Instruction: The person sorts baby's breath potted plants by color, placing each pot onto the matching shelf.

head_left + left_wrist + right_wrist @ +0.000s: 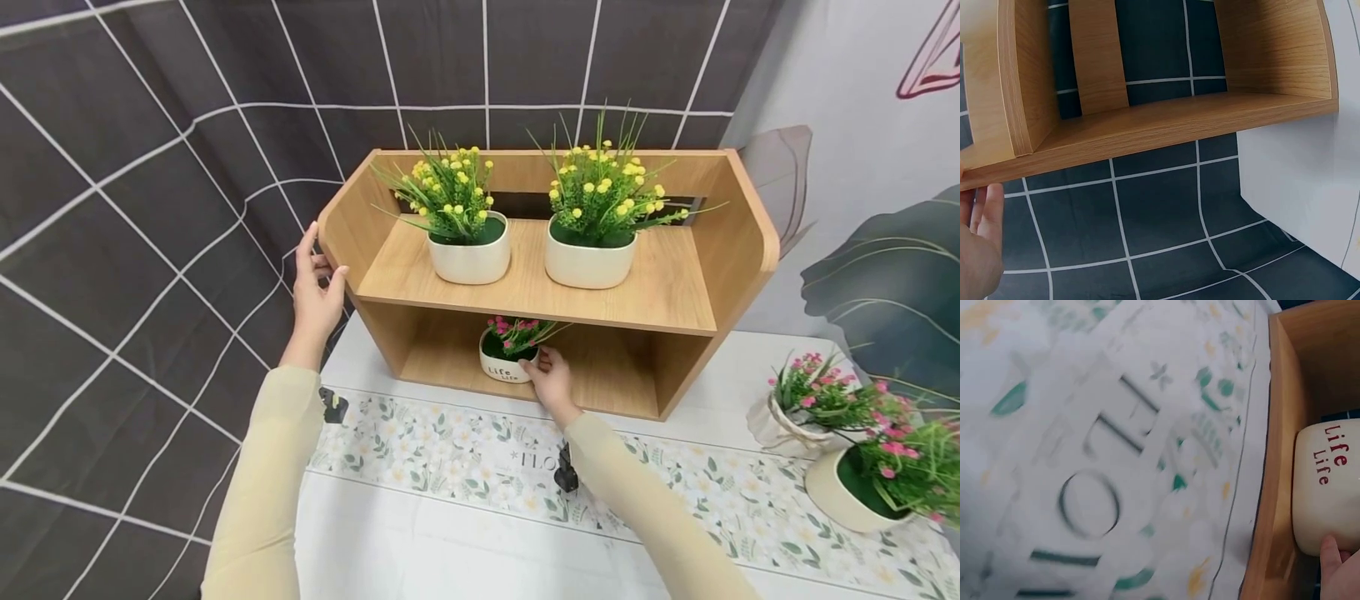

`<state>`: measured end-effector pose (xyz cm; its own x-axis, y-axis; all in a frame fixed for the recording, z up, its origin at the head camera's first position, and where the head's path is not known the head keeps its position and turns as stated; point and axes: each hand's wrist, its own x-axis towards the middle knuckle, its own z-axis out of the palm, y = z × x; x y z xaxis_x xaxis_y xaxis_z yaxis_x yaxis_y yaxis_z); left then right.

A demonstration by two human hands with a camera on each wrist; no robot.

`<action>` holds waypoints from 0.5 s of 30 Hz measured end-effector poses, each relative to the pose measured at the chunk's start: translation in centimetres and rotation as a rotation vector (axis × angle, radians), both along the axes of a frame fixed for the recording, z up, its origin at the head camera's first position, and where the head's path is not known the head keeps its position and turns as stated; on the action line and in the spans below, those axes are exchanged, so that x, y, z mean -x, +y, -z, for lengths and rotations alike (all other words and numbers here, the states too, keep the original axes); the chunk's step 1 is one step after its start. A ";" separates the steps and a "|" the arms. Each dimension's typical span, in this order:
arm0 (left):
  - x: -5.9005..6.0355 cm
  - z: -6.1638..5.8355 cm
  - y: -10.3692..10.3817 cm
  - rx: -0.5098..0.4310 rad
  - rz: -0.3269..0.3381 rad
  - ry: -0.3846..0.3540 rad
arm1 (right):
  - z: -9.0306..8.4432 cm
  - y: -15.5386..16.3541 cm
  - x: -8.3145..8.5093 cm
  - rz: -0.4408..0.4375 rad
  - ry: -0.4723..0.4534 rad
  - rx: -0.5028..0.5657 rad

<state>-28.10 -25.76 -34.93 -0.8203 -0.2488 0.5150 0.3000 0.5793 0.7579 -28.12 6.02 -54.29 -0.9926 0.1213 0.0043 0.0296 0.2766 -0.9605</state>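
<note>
Left hand [315,292]: your straight fingers brace the wooden shelf's [525,287] left wall, steadying it.
Right hand [553,379]: your fingers curl around the pink-flower pot [506,360] inside the shelf's lower bay.

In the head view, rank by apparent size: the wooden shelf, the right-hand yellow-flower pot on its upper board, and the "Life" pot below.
1. wooden shelf, by far the largest.
2. right yellow-flower pot.
3. "Life" pot, smallest, though the right hand and the upper board hide part of it.
</note>
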 end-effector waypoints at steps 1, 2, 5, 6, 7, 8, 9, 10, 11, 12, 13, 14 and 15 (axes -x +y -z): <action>0.0 0.0 0.0 0.002 -0.001 -0.001 | -0.1 -0.2 0.1 0.002 -0.012 -0.007; 0.0 0.0 0.0 0.001 -0.002 -0.005 | -0.2 -0.5 0.1 0.004 -0.019 -0.016; 0.0 0.1 0.0 0.004 -0.007 -0.016 | -0.4 -1.2 0.3 0.015 -0.029 -0.031; 0.0 0.1 0.0 0.004 -0.008 -0.019 | -0.4 -1.4 0.3 0.020 -0.029 -0.032; 0.1 0.1 0.0 0.003 -0.007 -0.019 | -0.5 -1.7 0.4 0.024 -0.027 -0.031; 0.1 0.1 0.0 0.000 -0.006 -0.019 | -0.6 -1.9 0.5 0.025 -0.026 -0.035; 0.1 0.1 0.0 -0.003 -0.006 -0.016 | -0.7 -2.1 0.5 0.024 -0.026 -0.037; 0.1 0.1 0.0 -0.005 -0.006 -0.014 | -0.8 -2.3 0.6 0.022 -0.026 -0.038; 0.1 0.1 0.0 -0.008 -0.006 -0.013 | -0.8 -2.6 0.7 0.017 -0.029 -0.039; 0.1 0.1 0.0 -0.010 -0.007 -0.012 | -0.9 -2.8 0.8 0.015 -0.033 -0.040; 0.1 0.1 0.0 -0.012 -0.007 -0.012 | -1.0 -3.0 0.8 0.012 -0.042 -0.043; 0.1 0.1 -0.1 -0.017 -0.006 -0.010 | -1.1 -3.3 0.9 0.008 -0.048 -0.049; 0.1 0.1 -0.1 -0.020 -0.006 -0.010 | -1.1 -3.6 0.9 0.006 -0.049 -0.057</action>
<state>-28.16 -25.85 -35.07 -0.8239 -0.2640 0.5014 0.2888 0.5657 0.7724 -29.02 2.45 -53.20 -0.9911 0.1278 -0.0377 0.0784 0.3304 -0.9406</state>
